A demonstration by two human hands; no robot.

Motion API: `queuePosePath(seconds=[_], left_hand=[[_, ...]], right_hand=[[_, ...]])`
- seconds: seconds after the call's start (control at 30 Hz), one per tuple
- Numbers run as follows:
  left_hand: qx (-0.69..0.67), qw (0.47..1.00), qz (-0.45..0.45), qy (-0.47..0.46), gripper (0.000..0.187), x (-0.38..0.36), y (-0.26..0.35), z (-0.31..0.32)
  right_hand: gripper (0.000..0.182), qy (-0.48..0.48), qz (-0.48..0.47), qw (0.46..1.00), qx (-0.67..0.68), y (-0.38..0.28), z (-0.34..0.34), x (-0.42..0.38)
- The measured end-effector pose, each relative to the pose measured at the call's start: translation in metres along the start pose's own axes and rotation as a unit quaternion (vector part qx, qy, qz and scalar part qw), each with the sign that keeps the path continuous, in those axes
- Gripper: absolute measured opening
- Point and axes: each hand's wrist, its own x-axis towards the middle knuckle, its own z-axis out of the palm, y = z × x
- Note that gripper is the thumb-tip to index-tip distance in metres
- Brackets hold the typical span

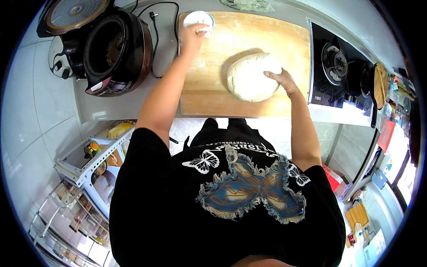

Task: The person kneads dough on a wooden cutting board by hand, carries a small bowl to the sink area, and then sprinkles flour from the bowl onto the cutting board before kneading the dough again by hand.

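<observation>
A large, pale, rounded lump of dough rests on the wooden board. My right hand grips its right side, the thumb on top and the other fingers mostly hidden at the edge. At the board's far left corner stands a small bowl of white powder that looks like flour. Over the near rim of this bowl is my left hand, its fingers curled together at the powder. What they hold, if anything, is too small to tell.
An open-lidded black cooker and a power cord lie left of the board. To the right is a black gas stove. A green cloth lies behind the board. A shelf rack stands at lower left.
</observation>
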Motion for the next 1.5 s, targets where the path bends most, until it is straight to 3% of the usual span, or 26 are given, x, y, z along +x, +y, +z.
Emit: queuePosePath(seconds=[0.07,0.1,0.17,0.2,0.23,0.3,0.43,0.5,0.6,0.63,0.7,0.73,0.8,0.9,0.97,1.03,1.07,1.13,1.17,1.2,1.23,1.27,1.33,1.37,1.43,1.5], left_hand=[[-0.045,0.983,-0.082,-0.157,0.038,-0.027,-0.008,0.01],[-0.044,0.983,-0.083,-0.159,0.038,-0.04,-0.018,0.017],[0.063,0.979,0.168,-0.093,0.056,-0.066,-0.041,0.033],[0.193,0.965,0.138,-0.108,0.066,-0.076,-0.051,0.033],[0.191,0.965,0.139,-0.112,0.066,-0.081,-0.058,0.04],[0.308,0.944,0.115,-0.03,0.071,-0.083,-0.059,0.051],[0.336,0.936,0.059,-0.091,0.084,-0.065,-0.023,0.105],[0.316,0.924,0.115,-0.18,0.079,-0.075,0.02,0.128],[0.323,0.894,0.259,-0.174,0.075,-0.107,0.027,0.157],[0.322,0.894,0.26,-0.175,0.075,-0.115,0.022,0.155],[0.346,0.753,0.422,-0.369,0.07,-0.13,0.017,0.123],[0.346,0.753,0.422,-0.368,0.07,-0.136,0.015,0.102],[0.33,0.738,0.359,-0.466,0.065,-0.145,0.003,0.051],[0.394,0.795,0.27,-0.373,0.064,-0.138,-0.03,0.004],[0.415,0.812,0.239,-0.334,0.065,-0.129,-0.043,0.002],[0.422,0.886,0.174,-0.076,0.058,-0.118,-0.065,0.018],[0.423,0.886,0.174,-0.076,0.058,-0.112,-0.064,0.024],[0.242,0.965,-0.021,-0.097,0.046,-0.094,-0.051,0.042],[0.241,0.966,-0.021,-0.095,0.046,-0.082,-0.044,0.047],[0.096,0.982,-0.05,-0.157,0.046,-0.069,-0.037,0.05],[-0.051,0.972,-0.078,-0.215,0.048,-0.058,-0.028,0.051],[-0.051,0.972,-0.079,-0.214,0.048,-0.047,-0.014,0.05],[-0.341,0.853,-0.299,-0.259,0.06,-0.031,0.006,0.046],[-0.341,0.853,-0.299,-0.26,0.06,-0.023,0.001,0.05],[-0.366,0.848,-0.363,-0.125,0.071,0.0,-0.017,0.065],[-0.434,0.824,-0.332,-0.152,0.075,0.013,-0.027,0.075]], right_hand=[[0.093,0.029,-0.035,0.996,0.074,0.009,0.016,-0.004],[0.094,0.059,-0.071,0.985,0.145,0.014,0.021,-0.006],[0.09,0.061,-0.071,0.981,0.167,0.021,0.019,-0.011],[0.085,0.08,-0.047,0.981,0.171,0.024,0.016,-0.018],[0.08,0.099,-0.023,0.979,0.174,0.029,0.012,-0.026],[0.076,0.139,-0.021,0.969,0.201,0.038,0.007,-0.049],[0.066,0.236,-0.016,0.929,0.283,0.071,-0.009,-0.086],[0.064,0.262,-0.014,0.911,0.317,0.094,-0.025,-0.098],[0.064,0.262,0.005,0.906,0.332,0.107,-0.04,-0.114],[0.064,0.261,0.013,0.909,0.326,0.11,-0.044,-0.118],[0.069,0.247,0.033,0.914,0.32,0.113,-0.05,-0.119],[0.07,0.24,0.054,0.911,0.331,0.111,-0.051,-0.119],[0.072,0.231,0.076,0.908,0.341,0.1,-0.049,-0.118],[0.073,0.203,0.113,0.907,0.352,0.081,-0.048,-0.112],[0.069,0.22,0.058,0.924,0.307,0.076,-0.049,-0.104],[0.069,0.229,0.033,0.925,0.303,0.034,-0.041,-0.101],[0.068,0.24,-0.003,0.93,0.278,0.019,-0.037,-0.095],[0.065,0.257,-0.079,0.938,0.216,-0.019,-0.02,-0.092],[0.065,0.262,-0.119,0.941,0.18,-0.043,-0.005,-0.093],[0.06,0.248,-0.18,0.942,0.136,-0.063,0.01,-0.096],[0.064,0.274,-0.222,0.935,0.043,-0.075,0.024,-0.094],[0.067,0.273,-0.267,0.923,-0.045,-0.078,0.035,-0.088],[0.067,0.237,-0.282,0.906,-0.208,-0.081,0.06,-0.076],[0.066,0.203,-0.255,0.902,-0.282,-0.081,0.071,-0.068],[0.064,0.214,-0.461,0.775,-0.375,-0.048,0.093,-0.032],[0.063,0.166,-0.464,0.754,-0.433,-0.022,0.109,-0.017]])
